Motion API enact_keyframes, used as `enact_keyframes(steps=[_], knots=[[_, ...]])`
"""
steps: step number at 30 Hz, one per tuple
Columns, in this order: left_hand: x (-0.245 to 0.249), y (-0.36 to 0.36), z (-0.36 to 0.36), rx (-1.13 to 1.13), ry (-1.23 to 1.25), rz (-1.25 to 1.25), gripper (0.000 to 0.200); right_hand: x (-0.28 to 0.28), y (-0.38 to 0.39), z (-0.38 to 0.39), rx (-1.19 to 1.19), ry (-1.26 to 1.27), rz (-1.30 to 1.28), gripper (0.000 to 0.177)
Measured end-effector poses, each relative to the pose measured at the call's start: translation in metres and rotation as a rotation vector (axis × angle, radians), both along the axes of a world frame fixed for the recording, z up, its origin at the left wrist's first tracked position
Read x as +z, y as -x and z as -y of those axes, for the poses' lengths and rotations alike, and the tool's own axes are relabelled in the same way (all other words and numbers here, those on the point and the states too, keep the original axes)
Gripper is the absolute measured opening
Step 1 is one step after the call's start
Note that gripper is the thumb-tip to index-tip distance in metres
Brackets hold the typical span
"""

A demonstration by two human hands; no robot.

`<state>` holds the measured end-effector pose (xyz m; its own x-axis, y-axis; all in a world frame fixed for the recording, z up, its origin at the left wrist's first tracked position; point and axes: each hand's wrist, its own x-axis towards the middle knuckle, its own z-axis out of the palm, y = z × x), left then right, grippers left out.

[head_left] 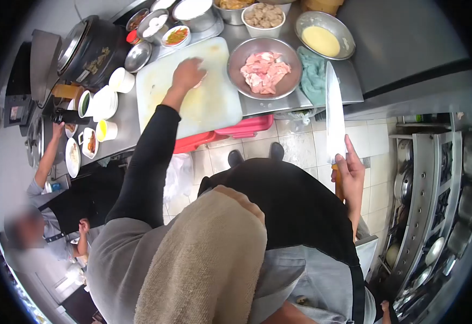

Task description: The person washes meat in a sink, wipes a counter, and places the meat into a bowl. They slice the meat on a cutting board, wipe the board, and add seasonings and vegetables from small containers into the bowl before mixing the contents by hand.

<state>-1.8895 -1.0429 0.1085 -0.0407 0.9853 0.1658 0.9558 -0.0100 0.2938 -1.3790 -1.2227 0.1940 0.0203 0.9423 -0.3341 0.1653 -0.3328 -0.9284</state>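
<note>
My right hand (pixel 349 175) is closed round the yellow handle of a large kitchen knife (pixel 334 116), held out to the right with its broad blade pointing away from me. My left hand (pixel 188 74) is low over the white cutting board (pixel 160 100), its fingers bent down and blurred; I cannot tell whether they grip anything. A little pink shows beside that hand. Wet yellowish smears mark the board. Just right of it stands a steel bowl (pixel 233 67) with pieces of raw pink meat (pixel 265 73).
A bowl of pale yellow batter (pixel 322 41) and a green cloth (pixel 312 75) lie beyond the knife. Dishes, cups and a large black cooker (pixel 93 54) crowd the left. Another person (pixel 58 227) works there, one hand on a dark object. Pink bins (pixel 244 128) sit below the counter.
</note>
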Motion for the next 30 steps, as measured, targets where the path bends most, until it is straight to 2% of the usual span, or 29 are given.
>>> enact_keyframes(steps=[1, 2, 4, 6, 9, 11, 12, 14, 16, 18, 19, 21, 22, 23, 25, 26, 28, 29, 30], knots=[[-0.019, 0.009, 0.002, -0.057, 0.138, -0.117, 0.028, -0.001, -0.005, -0.001, -0.003, 0.002, -0.002, 0.053], [-0.032, 0.006, 0.005, -0.056, 0.144, -0.12, 0.028, -0.001, -0.007, -0.002, -0.013, 0.011, 0.014, 0.053], [-0.042, 0.008, 0.017, 0.064, 0.03, 0.145, 0.023, -0.006, -0.01, -0.009, 0.004, 0.024, 0.011, 0.052], [-0.039, 0.008, 0.018, 0.094, -0.004, 0.146, 0.02, -0.011, -0.014, -0.019, 0.023, 0.023, -0.027, 0.053], [-0.012, 0.001, 0.022, 0.164, 0.121, 0.151, 0.018, -0.007, -0.017, -0.036, 0.07, 0.004, -0.003, 0.053], [0.01, -0.007, 0.016, 0.168, 0.255, 0.965, 0.017, -0.005, -0.026, -0.044, 0.076, -0.018, 0.013, 0.053], [0.024, -0.021, 0.009, 0.16, 0.264, 0.973, 0.017, -0.005, -0.031, -0.049, 0.066, -0.014, 0.022, 0.053], [0.054, -0.053, 0.003, 0.039, 0.227, 1.175, 0.024, -0.006, -0.039, -0.055, 0.084, -0.019, 0.008, 0.054], [0.054, -0.082, -0.01, -0.028, 0.259, 1.128, 0.026, -0.006, -0.046, -0.059, 0.071, -0.022, 0.032, 0.054], [0.055, -0.116, -0.026, -0.322, -0.227, 0.056, 0.034, 0.0, -0.052, -0.058, 0.07, -0.072, 0.072, 0.054], [0.06, -0.144, -0.03, -0.34, -0.134, 0.205, 0.04, 0.005, -0.054, -0.055, 0.034, -0.081, 0.076, 0.054], [0.051, -0.226, -0.028, -0.155, 0.341, 0.693, 0.039, 0.011, -0.063, -0.044, -0.025, -0.113, 0.102, 0.053], [0.061, -0.27, -0.017, -0.349, 0.218, 0.503, 0.045, 0.014, -0.063, -0.036, -0.058, -0.136, 0.109, 0.053], [0.026, -0.304, -0.022, -0.482, 0.07, 0.459, 0.052, 0.016, -0.063, -0.027, -0.091, -0.165, 0.115, 0.053], [-0.031, -0.368, -0.029, -0.152, -0.221, 0.089, 0.053, 0.022, -0.056, -0.005, -0.148, -0.168, 0.13, 0.054], [-0.034, -0.37, -0.034, -0.153, -0.224, 0.105, 0.053, 0.026, -0.052, 0.006, -0.203, -0.175, 0.13, 0.054], [-0.037, -0.369, -0.041, -0.256, 0.04, 0.325, 0.058, 0.041, -0.041, 0.033, -0.252, -0.122, 0.176, 0.054], [-0.026, -0.366, -0.039, -0.381, 0.323, 0.388, 0.049, 0.04, -0.04, 0.047, -0.255, -0.129, 0.152, 0.054], [-0.028, -0.362, -0.03, -0.386, 0.326, 0.397, 0.049, 0.035, -0.039, 0.062, -0.267, -0.139, 0.122, 0.053]])
